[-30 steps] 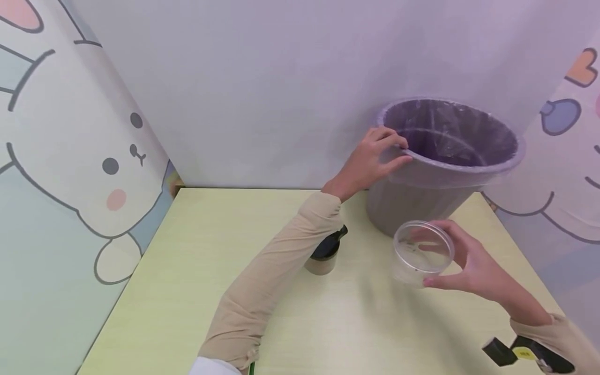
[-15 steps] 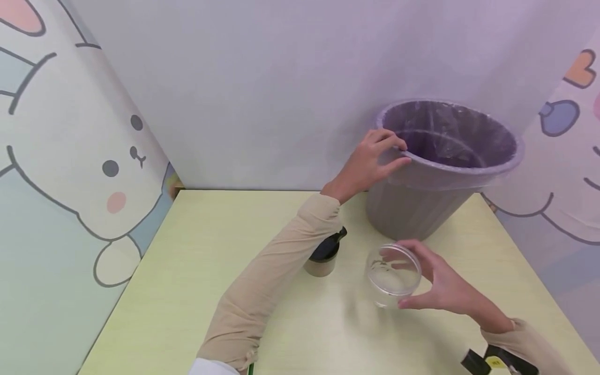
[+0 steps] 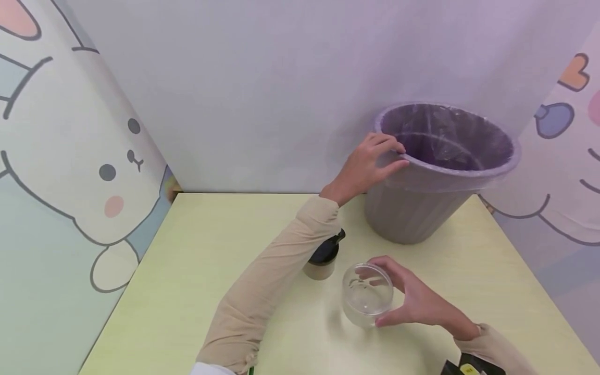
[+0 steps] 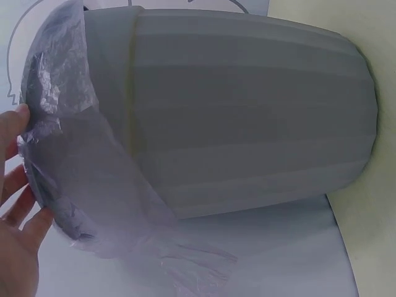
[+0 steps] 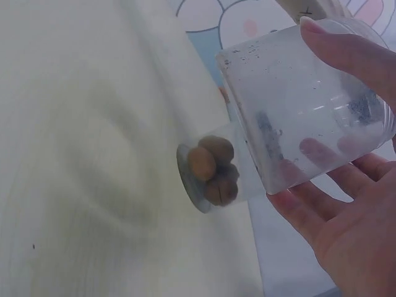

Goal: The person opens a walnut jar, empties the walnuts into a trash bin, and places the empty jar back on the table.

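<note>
Clear jar is over the table, well in from its far edge, right hand clamped round it. Left hand grips the bin near the far right corner. Looks like carrying; next likely needs a level set-down.

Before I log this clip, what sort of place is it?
Probably a small indoor work corner, perhaps set up for recording: a pale table, a plain wall behind it, and cartoon drawings on both sides.

Downward head view, close wrist views, head and left sharing bin
</note>
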Motion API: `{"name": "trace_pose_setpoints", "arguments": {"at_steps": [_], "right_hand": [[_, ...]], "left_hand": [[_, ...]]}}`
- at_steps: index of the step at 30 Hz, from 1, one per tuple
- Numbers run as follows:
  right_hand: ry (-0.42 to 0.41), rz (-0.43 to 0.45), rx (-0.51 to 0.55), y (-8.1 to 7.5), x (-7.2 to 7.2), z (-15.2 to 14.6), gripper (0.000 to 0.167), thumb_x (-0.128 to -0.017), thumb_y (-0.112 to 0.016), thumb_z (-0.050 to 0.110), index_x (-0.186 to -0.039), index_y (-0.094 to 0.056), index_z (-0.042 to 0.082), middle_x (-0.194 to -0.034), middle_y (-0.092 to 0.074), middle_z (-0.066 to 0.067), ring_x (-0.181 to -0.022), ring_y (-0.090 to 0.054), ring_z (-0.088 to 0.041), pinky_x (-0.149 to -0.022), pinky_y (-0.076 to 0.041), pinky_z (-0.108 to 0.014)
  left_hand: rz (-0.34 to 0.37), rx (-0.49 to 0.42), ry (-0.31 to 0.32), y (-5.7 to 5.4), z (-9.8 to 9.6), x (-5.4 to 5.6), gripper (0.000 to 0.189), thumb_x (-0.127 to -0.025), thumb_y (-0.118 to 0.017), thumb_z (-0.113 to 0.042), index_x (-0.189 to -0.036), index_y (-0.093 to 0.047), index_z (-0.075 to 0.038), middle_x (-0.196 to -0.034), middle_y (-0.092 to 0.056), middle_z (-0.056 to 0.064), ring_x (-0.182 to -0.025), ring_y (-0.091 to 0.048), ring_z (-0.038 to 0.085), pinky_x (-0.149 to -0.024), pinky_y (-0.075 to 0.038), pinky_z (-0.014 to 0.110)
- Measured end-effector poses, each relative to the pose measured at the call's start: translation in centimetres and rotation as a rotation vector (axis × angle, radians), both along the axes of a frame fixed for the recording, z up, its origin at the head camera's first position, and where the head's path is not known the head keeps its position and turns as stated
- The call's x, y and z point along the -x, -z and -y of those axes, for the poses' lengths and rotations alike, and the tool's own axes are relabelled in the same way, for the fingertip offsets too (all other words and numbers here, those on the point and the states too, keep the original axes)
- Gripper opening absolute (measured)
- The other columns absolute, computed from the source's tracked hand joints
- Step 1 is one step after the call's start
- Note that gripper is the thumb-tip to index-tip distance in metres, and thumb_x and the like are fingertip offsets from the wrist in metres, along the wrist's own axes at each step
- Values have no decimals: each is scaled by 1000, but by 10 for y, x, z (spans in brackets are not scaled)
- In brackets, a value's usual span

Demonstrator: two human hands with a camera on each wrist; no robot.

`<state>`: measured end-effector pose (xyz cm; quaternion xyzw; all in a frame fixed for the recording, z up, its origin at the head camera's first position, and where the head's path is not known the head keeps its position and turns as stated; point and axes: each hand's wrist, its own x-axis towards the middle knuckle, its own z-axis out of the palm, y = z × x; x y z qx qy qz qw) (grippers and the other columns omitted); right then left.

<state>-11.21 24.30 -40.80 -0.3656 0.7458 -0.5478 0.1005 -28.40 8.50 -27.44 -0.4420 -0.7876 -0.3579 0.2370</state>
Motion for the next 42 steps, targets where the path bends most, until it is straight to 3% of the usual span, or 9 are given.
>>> {"name": "trace_pose_setpoints", "arguments": {"at_steps": [7,13,23,31,37,42], "right_hand": [[-33,39,-2,14,-4,16,85,-63,-89,17,-132,-41,6,-127,-54,-15,-118,-52,-27,-97,-41,-30],[-66,22,23,25,-2,30,84,-64,-89,17,-132,-41,5,-127,-54,-14,-118,-51,-29,-97,-42,-32],[-105,49,12,47,-6,51,86,-62,-89,10,-132,-40,7,-130,-53,-10,-122,-49,-26,-100,-40,-34],[-53,32,-81,65,-18,61,88,-61,-90,22,-132,-39,15,-130,-50,-4,-120,-49,-25,-98,-42,-37],[7,38,-113,71,-25,69,90,-60,-91,27,-131,-37,14,-126,-52,-4,-117,-50,-24,-97,-42,-38],[2,12,-128,72,-25,76,90,-60,-90,26,-130,-37,9,-123,-55,-5,-114,-53,-25,-95,-44,-39]], "left_hand": [[17,45,-28,0,1,-3,21,-90,-66,-31,-102,-68,-15,-111,-61,-3,-111,-47,14,-93,-34,16],[7,68,-59,-2,2,-3,22,-91,-63,-32,-105,-68,-15,-112,-60,-3,-116,-46,14,-95,-35,17],[-2,35,-35,1,3,1,21,-91,-65,-29,-105,-68,-14,-113,-59,-1,-114,-47,15,-95,-36,19],[-17,39,-24,5,-5,-1,20,-92,-64,-27,-107,-67,-14,-113,-58,0,-114,-45,17,-98,-30,16],[-7,38,-32,9,-7,-2,23,-92,-63,-27,-111,-66,-14,-119,-56,1,-122,-43,16,-104,-24,15],[-29,8,-27,10,-5,-1,23,-91,-64,-24,-111,-67,-13,-117,-57,2,-122,-43,17,-105,-20,15]]}}
